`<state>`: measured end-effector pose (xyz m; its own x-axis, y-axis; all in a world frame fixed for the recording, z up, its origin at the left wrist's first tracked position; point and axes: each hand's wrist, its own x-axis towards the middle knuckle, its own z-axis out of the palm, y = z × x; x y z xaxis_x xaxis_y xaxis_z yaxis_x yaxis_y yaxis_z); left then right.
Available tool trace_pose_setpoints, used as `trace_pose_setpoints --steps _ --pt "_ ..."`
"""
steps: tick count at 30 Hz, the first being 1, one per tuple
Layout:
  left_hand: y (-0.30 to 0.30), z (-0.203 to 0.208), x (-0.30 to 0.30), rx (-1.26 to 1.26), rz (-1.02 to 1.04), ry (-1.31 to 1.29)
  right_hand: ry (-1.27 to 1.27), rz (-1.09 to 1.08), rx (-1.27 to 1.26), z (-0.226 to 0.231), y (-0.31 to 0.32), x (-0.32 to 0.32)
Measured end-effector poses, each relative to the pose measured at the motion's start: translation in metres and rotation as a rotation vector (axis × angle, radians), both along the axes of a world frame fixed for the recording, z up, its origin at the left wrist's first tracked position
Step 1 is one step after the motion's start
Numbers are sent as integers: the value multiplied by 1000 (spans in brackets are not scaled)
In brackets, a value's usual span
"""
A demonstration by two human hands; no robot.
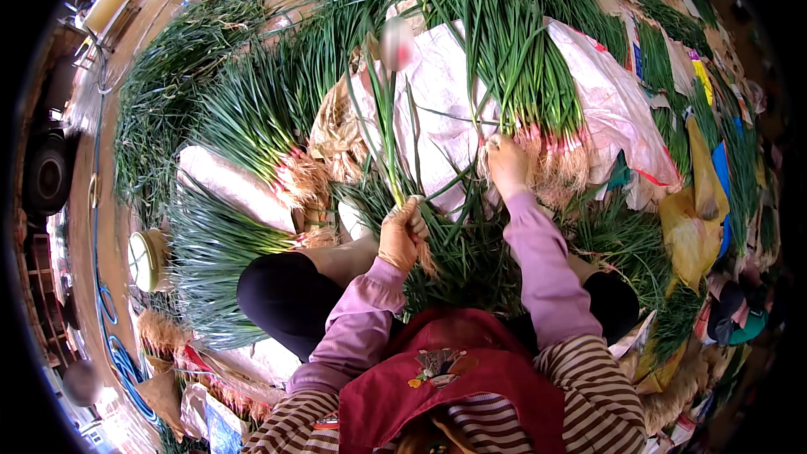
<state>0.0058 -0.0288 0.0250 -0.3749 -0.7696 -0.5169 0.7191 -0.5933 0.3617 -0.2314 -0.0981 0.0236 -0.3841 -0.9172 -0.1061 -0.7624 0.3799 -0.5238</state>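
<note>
My left hand (400, 234) is closed around a few spring onions (388, 139) near their lower ends. Their green leaves point away from me, and the pale roots hang below my fist. To the right, my right hand (507, 166) has its fingers pinched at the left edge of a large pile of spring onions (538, 76), by the base of a stalk. This pile lies on a white sack (441, 76), with reddish stems and tan roots toward me. Loose green leaves (462, 261) lie in front of me between my knees.
Bundled spring onions (269, 134) lie at the left, with another bundle (227, 252) nearer. Beyond them stand a pale lidded bucket (149, 259) and a blue hose (122, 353). Yellow sacks (693, 219) and more greens lie at the right. A person's blurred head (397, 44) shows ahead.
</note>
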Motion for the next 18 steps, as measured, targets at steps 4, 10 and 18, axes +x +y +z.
trace_pose_setpoints --steps 4,10,18 --pt "-8 6 -2 60 -97 -65 279 150 223 -19 -34 -5" --pt "-6 -2 -21 29 -143 -302 -323 481 177 39 79 59" --pt "18 9 -24 -22 -306 -240 -1330 -12 43 15 94 72"
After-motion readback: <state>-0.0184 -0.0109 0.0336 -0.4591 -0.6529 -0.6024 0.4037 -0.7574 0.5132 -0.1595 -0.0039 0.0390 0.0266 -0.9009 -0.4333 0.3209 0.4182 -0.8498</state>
